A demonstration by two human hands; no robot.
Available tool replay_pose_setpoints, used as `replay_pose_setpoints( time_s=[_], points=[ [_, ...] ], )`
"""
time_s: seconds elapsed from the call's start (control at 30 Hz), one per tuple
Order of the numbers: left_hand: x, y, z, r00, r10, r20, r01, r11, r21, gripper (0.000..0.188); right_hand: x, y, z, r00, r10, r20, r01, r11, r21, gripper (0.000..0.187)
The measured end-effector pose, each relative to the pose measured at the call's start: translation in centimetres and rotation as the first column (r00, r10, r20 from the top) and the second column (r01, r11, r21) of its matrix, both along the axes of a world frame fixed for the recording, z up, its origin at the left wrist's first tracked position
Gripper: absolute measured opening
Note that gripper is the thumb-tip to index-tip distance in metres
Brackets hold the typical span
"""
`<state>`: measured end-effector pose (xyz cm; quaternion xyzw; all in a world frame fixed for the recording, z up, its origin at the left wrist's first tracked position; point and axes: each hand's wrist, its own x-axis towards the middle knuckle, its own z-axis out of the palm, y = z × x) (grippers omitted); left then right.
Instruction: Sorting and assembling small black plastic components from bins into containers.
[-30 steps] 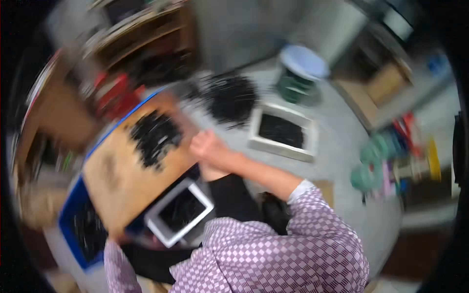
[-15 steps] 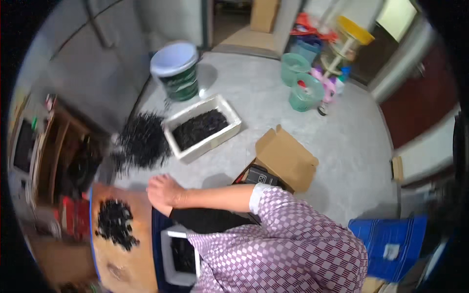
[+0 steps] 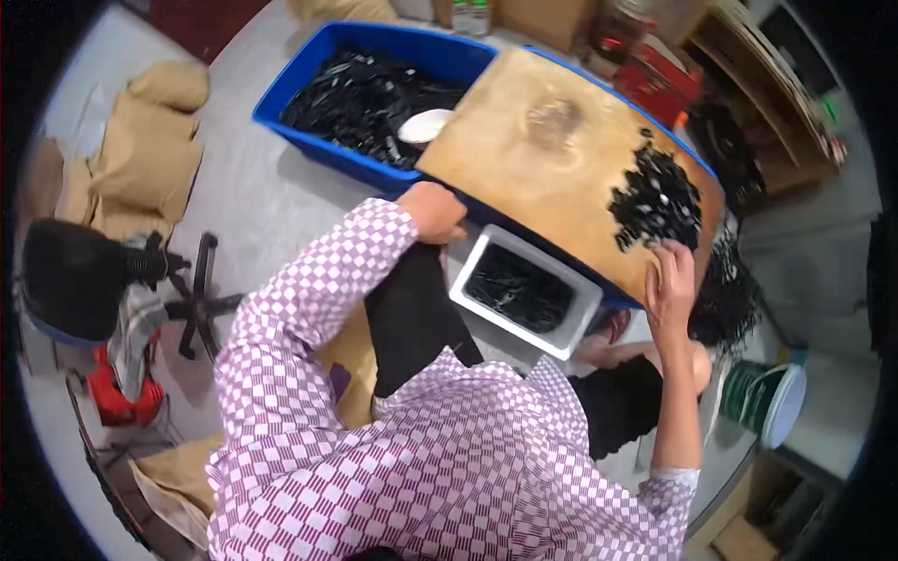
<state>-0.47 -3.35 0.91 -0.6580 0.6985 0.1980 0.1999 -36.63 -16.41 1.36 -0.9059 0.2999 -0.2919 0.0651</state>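
My left hand point(image 3: 432, 213) is curled at the near left edge of a tan board point(image 3: 510, 168); whether anything is in its fingers is hidden. My right hand point(image 3: 671, 280) reaches over the board's near right edge. Its bent fingers are close together at the lower rim of a pile of small shiny black pieces point(image 3: 659, 196); I cannot make out what they grip. The board lies across a long blue tub point(image 3: 323, 154), whose uncovered left part holds many black strips and a white oval dish point(image 3: 426, 125). Below the board, a white foam box point(image 3: 585, 313) contains more black strips point(image 3: 519, 288).
Loose black strips point(image 3: 730, 294) are heaped on the floor at the right, near a green bucket with a pale lid point(image 3: 784, 405). A black swivel chair point(image 3: 75, 280) and brown sacks point(image 3: 150, 159) stand left. Wooden shelves point(image 3: 762, 79) are at the far right.
The view has swung round to face the board and tub. My right hand has gone from beside the board's edge to the pile; my left hand has come into view.
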Motion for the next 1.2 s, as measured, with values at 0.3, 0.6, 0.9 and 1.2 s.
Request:
replay_pose_setpoints(
  time_s=[0.3, 0.6, 0.9, 1.2],
  points=[
    [13.2, -0.8, -4.3, 0.436, 0.168, -0.884, -0.675, 0.711, -0.197, 0.032, 30.4, -7.4, -2.6, 0.798, 0.602, 0.021, -0.597, 0.787, 0.154, 0.029],
    [35.3, -8.6, -22.1, -0.654, 0.24, -0.718, -0.708, -0.53, 0.468, 0.053, 50.1, -11.8, -18.7, 0.572, 0.369, -0.732, 0.026, 0.885, 0.466, 0.043],
    [41.2, -8.6, -35.0, -0.828, 0.38, -0.413, -0.519, -0.798, 0.305, 0.064, 55.5, -16.6, -25.4, 0.432, 0.553, -0.713, 0.246, 0.688, 0.683, 0.041],
    [38.9, -8.9, -32.9, -0.837, 0.397, -0.378, -0.473, -0.871, 0.134, 0.079, 57.1, -17.2, -17.7, 0.84, 0.345, -0.418, -0.302, 0.939, 0.166, 0.051]
  ],
)
